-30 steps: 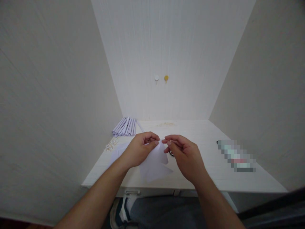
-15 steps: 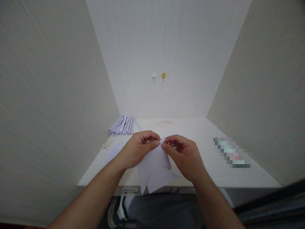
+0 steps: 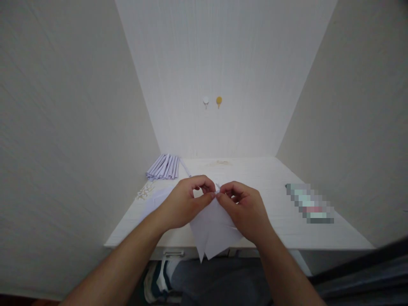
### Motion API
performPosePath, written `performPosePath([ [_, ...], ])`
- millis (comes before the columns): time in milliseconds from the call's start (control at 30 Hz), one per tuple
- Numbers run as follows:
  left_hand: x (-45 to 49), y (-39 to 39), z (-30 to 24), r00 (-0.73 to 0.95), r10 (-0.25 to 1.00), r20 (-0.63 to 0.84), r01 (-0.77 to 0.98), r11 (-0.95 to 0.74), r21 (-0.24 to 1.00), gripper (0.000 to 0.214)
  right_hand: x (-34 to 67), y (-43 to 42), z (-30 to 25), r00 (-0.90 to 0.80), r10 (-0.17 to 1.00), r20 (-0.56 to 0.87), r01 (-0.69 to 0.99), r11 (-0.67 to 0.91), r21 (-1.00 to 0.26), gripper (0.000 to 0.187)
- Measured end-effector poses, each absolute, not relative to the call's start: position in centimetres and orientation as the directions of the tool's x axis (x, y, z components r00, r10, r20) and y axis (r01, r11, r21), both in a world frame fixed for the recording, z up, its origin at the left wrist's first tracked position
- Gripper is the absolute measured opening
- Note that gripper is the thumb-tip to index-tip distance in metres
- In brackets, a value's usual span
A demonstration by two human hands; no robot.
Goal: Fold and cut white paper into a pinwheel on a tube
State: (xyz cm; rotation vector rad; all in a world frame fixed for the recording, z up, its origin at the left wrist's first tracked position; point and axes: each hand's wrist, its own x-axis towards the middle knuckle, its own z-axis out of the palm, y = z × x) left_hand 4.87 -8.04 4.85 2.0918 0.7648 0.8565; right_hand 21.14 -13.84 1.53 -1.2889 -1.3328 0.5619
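A white sheet of paper (image 3: 213,231) hangs from my fingertips, its lower corners reaching down past the table's front edge. My left hand (image 3: 188,202) pinches its top between thumb and forefinger. My right hand (image 3: 240,208) pinches the same gathered top from the other side, and the two thumbs nearly meet. A small twisted tip of paper (image 3: 218,186) pokes up between the fingers. Left of my left hand lie flat white sheets (image 3: 158,200), partly hidden by my forearm.
Several rolled paper tubes (image 3: 163,166) lie in a pile at the back left of the white table (image 3: 267,229). Small pale pieces (image 3: 145,191) are scattered nearer. On the right lies a blurred-out flat object (image 3: 309,204). Walls enclose three sides; two hooks (image 3: 219,100) are on the back one.
The hanging paper has turned a little, its lower corners swinging slightly right. Both hands keep pinching the top, with only small finger shifts.
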Motion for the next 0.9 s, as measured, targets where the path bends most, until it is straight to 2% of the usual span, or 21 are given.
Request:
performPosePath([
  [200, 4.6, -7.7, 5.0, 0.622, 0.709, 0.332, 0.300, -0.607, 0.736, 0.006, 21.1, -13.8, 1.5, 0.232, 0.877, 0.420, 0.415, 0.301, -0.858, 0.006],
  [400, 4.4, -7.2, 4.8, 0.669, 0.676, 0.309, 0.222, -0.578, 0.785, 0.006, 21.2, -13.5, 1.0, 0.224, 0.916, 0.332, 0.245, 0.277, -0.929, 0.006],
  [700, 4.2, -7.1, 4.4, 0.579, 0.773, 0.259, 0.210, -0.449, 0.869, 0.008, 21.7, -13.4, 1.2, 0.189, 0.936, 0.298, 0.141, 0.274, -0.951, 0.016],
  [900, 4.2, -6.8, 3.9, 0.554, 0.805, 0.212, 0.167, -0.357, 0.919, 0.014, 22.0, -13.9, 1.5, 0.366, 0.833, 0.416, 0.209, 0.362, -0.908, 0.016],
])
